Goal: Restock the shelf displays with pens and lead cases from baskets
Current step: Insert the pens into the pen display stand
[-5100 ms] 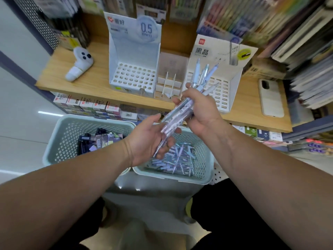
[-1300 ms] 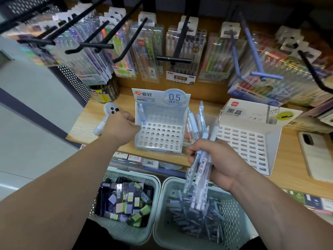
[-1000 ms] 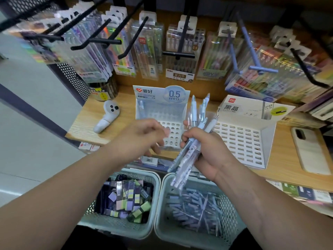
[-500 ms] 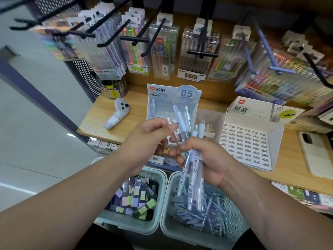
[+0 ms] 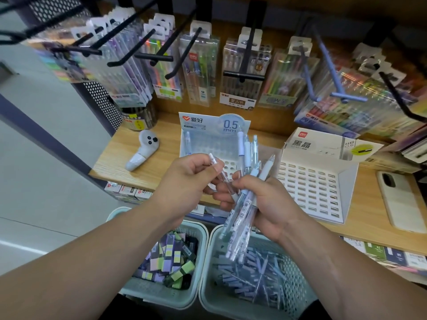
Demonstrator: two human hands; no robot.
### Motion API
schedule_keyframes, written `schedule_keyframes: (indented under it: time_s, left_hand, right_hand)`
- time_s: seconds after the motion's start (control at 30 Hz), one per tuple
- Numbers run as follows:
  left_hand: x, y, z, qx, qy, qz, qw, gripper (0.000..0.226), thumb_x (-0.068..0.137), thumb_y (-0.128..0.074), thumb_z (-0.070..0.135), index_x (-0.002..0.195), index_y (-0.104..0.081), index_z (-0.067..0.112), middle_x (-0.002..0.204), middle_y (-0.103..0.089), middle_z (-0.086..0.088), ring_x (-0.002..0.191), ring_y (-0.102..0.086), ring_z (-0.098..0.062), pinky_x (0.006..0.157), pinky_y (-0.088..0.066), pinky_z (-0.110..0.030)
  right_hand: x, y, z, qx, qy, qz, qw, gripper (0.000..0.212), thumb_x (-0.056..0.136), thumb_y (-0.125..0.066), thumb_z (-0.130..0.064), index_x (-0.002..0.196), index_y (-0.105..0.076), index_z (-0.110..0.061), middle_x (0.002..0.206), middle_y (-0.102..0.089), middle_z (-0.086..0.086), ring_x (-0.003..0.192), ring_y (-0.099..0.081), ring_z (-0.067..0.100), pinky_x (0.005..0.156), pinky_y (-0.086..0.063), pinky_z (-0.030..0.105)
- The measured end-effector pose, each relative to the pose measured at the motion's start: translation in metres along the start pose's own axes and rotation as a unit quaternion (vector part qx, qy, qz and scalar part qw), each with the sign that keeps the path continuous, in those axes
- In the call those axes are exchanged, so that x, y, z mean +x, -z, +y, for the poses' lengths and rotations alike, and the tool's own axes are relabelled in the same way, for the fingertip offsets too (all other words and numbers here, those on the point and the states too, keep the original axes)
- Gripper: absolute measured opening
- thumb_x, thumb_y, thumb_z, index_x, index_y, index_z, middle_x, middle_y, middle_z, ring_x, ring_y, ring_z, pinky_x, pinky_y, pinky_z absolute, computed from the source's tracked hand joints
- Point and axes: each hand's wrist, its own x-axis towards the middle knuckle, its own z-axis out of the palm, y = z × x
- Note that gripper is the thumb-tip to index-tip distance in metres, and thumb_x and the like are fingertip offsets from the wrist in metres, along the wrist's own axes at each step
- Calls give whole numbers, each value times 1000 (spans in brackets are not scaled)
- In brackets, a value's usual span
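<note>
A single pen [image 5: 219,174] is pinched by the left hand [image 5: 187,181]; a bundle of pens [image 5: 242,204] is gripped by the right hand [image 5: 265,204], above the right basket [image 5: 208,262].

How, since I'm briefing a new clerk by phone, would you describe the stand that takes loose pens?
On the wooden shelf under the hanging pen packs, two white cardboard stands sit side by side. The pen stand is the left one. It alone has round holes and a round 0.5 mm badge on top; the right stand has rectangular slots.
</note>
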Motion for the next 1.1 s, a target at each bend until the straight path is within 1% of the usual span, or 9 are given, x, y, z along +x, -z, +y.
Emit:
schedule_keyframes:
  time_s: [0.17, 0.27, 0.33, 0.47, 0.6, 0.77, 0.83, 0.93, 1.1]
  left_hand:
    - [14, 12, 4, -37, 2, 59, 998, 16, 97, -66, 18, 86, -72, 8, 84, -73, -10, 83, -69, -23, 73, -56, -36]
    - [29, 29, 8, -31, -12, 155, 987, 13, 95, -68, 15, 87, -72, 5, 79, -75, -9, 78, -72, -21, 71, -58, -34]
    - [38, 37, 6, 16, -29, 204, 978, 11, 92, -72, 14, 84, -71, 7, 74, -76, -6, 74, -74, -19, 69, -59, -32]
    - [52, 41, -7, 117, -42, 258, 958, 14, 87, -78, 22, 77, -70, 17, 76, -75, -5, 76, -74, -23, 77, -62, -44]
    - [64, 31, -10, 224, -81, 264, 935, 15, 89, -76, 22, 78, -70, 13, 73, -70, 4, 70, -67, -12, 74, -59, -37]
    - [79, 17, -14, 277, -70, 251, 925, 17, 90, -73, 19, 80, -72, 6, 67, -67, 5, 72, -68, -21, 73, -57, -36]
    - [85, 15, -19, 303, -58, 240, 921, 17, 91, -72, 21, 78, -70, 10, 67, -68, 1, 69, -66, -19, 65, -52, -30]
    - [88, 12, -24, 348, -57, 233, 906, 26, 91, -71, 22, 68, -59, 20, 61, -61, 7, 60, -57, -9, 53, -38, -21]
    - [92, 10, -26, 347, -30, 227, 910, 19, 84, -79, 26, 74, -65, 19, 73, -67, 3, 72, -66, -20, 67, -52, -29]
  right_hand:
    - [6, 12, -4, 17, 32, 56, 998, 10, 90, -60, 5, 90, -69, 4, 97, -76, 21, 96, -74, 36, 88, -58, 48]
    - [8, 21, -7, 31, 43, 117, 992, 9, 89, -59, 6, 87, -66, 1, 81, -75, 17, 77, -75, 28, 80, -57, 42]
    - [7, 26, -9, 26, 41, 143, 989, 8, 87, -60, 6, 84, -65, 0, 65, -68, 11, 59, -67, 22, 70, -55, 37]
    - [5, 30, -9, 23, 31, 137, 990, 6, 88, -62, 3, 87, -65, -1, 61, -63, 8, 54, -59, 18, 66, -53, 35]
    - [5, 31, -11, 24, 31, 122, 992, 6, 89, -63, 1, 85, -66, -2, 64, -63, 8, 55, -61, 18, 66, -54, 36]
    - [4, 38, -11, 16, 30, 120, 992, 8, 89, -65, -1, 96, -68, -4, 69, -65, 8, 58, -63, 18, 66, -56, 34]
    - [5, 42, -13, 14, 31, 125, 992, 11, 87, -65, 1, 96, -68, -5, 69, -64, 8, 58, -63, 18, 65, -55, 34]
    - [5, 47, -15, 15, 38, 122, 992, 12, 87, -65, 2, 97, -68, -4, 69, -61, 9, 58, -60, 19, 66, -55, 35]
    - [3, 51, -19, 22, 30, 94, 995, 12, 87, -64, 2, 97, -67, -3, 68, -60, 9, 57, -58, 19, 62, -54, 33]
